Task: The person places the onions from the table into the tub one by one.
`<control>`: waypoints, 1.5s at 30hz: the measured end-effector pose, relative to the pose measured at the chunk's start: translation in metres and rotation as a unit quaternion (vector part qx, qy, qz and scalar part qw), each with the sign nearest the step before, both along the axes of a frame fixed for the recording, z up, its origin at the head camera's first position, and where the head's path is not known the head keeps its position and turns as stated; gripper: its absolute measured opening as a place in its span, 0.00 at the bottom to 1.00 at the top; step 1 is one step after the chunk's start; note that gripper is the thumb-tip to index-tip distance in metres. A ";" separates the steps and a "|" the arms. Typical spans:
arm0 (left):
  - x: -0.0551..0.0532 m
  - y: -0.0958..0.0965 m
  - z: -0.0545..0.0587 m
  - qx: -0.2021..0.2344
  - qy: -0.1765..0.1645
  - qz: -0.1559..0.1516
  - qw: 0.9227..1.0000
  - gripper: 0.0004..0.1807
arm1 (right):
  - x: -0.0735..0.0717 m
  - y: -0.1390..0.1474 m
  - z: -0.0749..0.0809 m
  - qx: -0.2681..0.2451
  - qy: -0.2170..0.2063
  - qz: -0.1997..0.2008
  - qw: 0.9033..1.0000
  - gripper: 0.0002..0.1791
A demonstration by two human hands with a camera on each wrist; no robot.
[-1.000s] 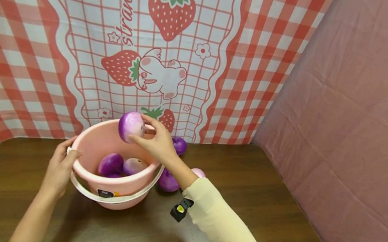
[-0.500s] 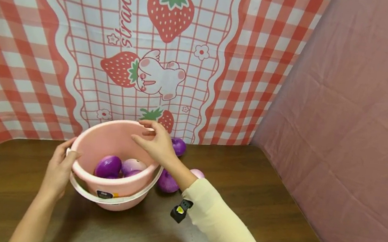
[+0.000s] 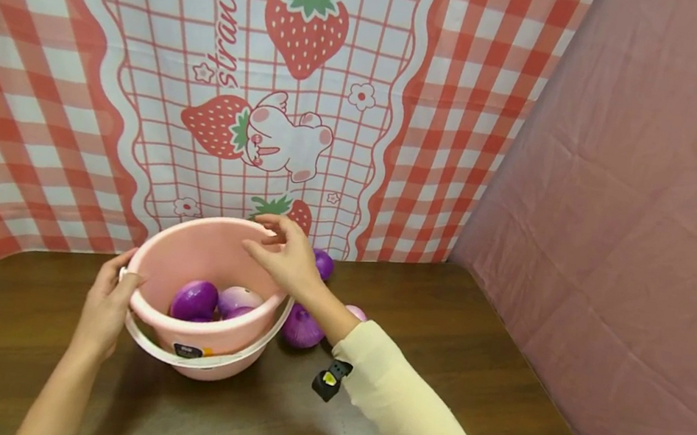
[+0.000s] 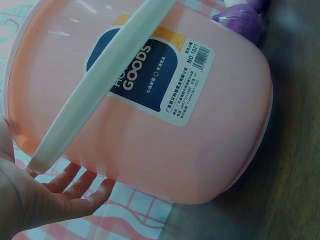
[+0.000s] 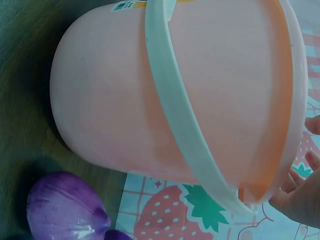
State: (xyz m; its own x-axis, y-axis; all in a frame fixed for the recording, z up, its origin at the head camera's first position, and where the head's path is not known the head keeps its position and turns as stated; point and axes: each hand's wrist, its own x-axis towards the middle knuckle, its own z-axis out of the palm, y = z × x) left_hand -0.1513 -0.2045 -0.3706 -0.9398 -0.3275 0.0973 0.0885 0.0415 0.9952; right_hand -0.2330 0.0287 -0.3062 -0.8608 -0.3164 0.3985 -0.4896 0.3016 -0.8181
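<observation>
A pink plastic bucket (image 3: pixel 190 247) stands on the table with its white handle (image 3: pixel 214 361) lowered across the front. My left hand (image 3: pixel 105 306) grips the bucket's left rim, thumb over the edge and fingers along the outer wall. Inside lie a purple onion (image 3: pixel 195 300), a paler onion (image 3: pixel 240 297) and parts of others. Over the right side of the rim is my right hand (image 3: pixel 289 261), fingers parted and holding nothing. The right wrist view shows its fingers (image 5: pixel 295 182) by the rim.
Just right of the bucket, a purple onion (image 3: pixel 304 329) sits on the wooden table (image 3: pixel 439 334). Behind it are another purple onion (image 3: pixel 323 264) and a pale one (image 3: pixel 355 312), partly covered by the right arm. A strawberry-print cloth (image 3: pixel 360 137) hangs behind.
A second ago my right hand held a purple-and-white onion above the bucket. It has let go, and the onion has dropped in among the others. My left hand has stayed on the rim.
</observation>
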 end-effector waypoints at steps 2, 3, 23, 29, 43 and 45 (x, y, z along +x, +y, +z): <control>0.000 0.000 0.000 -0.001 0.001 0.000 1.000 0.29 | 0.000 0.003 0.001 -0.002 0.006 -0.005 1.000 0.24; 0.000 0.000 0.000 -0.002 0.001 0.001 1.000 0.29 | 0.000 0.005 0.002 -0.004 0.010 -0.007 1.000 0.23; -0.001 0.001 0.000 -0.007 0.001 0.010 1.000 0.29 | -0.007 0.045 -0.002 0.014 -0.014 -0.047 0.999 0.24; -0.001 0.001 0.000 -0.003 -0.001 0.007 1.000 0.29 | -0.008 0.058 -0.005 0.026 -0.018 -0.066 0.997 0.23; -0.001 0.000 0.000 -0.006 -0.003 0.002 1.000 0.29 | -0.016 0.096 -0.031 0.065 -0.030 -0.119 0.990 0.23; -0.001 0.000 -0.001 -0.008 -0.005 0.005 1.000 0.29 | -0.016 0.100 -0.035 0.070 -0.037 -0.124 0.989 0.23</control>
State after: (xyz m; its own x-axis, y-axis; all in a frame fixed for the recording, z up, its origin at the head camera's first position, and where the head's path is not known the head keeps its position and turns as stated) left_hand -0.1521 -0.2043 -0.3711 -0.9372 -0.3360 0.0933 0.0782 0.0583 0.9952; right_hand -0.2488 0.1287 -0.3415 -0.9442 -0.1388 0.2986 -0.3262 0.5176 -0.7910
